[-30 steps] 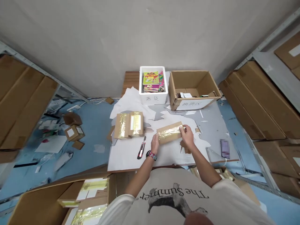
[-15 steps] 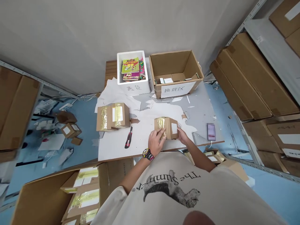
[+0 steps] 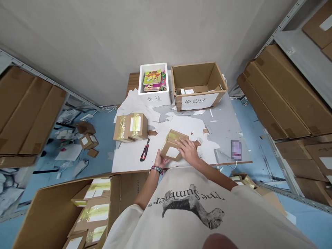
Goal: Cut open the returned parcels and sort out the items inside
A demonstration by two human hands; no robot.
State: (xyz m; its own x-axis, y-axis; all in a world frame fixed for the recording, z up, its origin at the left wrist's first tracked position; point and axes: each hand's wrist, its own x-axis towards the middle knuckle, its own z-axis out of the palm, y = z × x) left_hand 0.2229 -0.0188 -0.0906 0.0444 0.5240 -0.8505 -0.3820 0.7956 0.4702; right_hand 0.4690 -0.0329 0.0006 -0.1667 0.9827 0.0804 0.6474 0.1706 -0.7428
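Note:
A small cardboard box (image 3: pixel 172 153), with yellowish tape and a white label, is tilted between my two hands at the table's front edge. My left hand (image 3: pixel 160 160), with a watch at the wrist, grips its lower left corner from below. Across its upper right side lies my right hand (image 3: pixel 188 151), fingers pressed against the cardboard. A black and red utility knife (image 3: pixel 145 150) rests on the table to the left. Behind it, two taped cardboard boxes (image 3: pixel 131 127) stand side by side.
At the back stand a white foam box (image 3: pixel 155 98) of books and an open carton (image 3: pixel 199 102) with a handwritten sign. A phone (image 3: pixel 236 150) lies at the right. A large carton (image 3: pixel 49 214) of parcels is at lower left. Shelves (image 3: pixel 287 46) flank the table.
The cardboard box has been turned, so its label side now faces me. My left hand moved down to its lower left corner; my right hand moved from its side onto its upper part.

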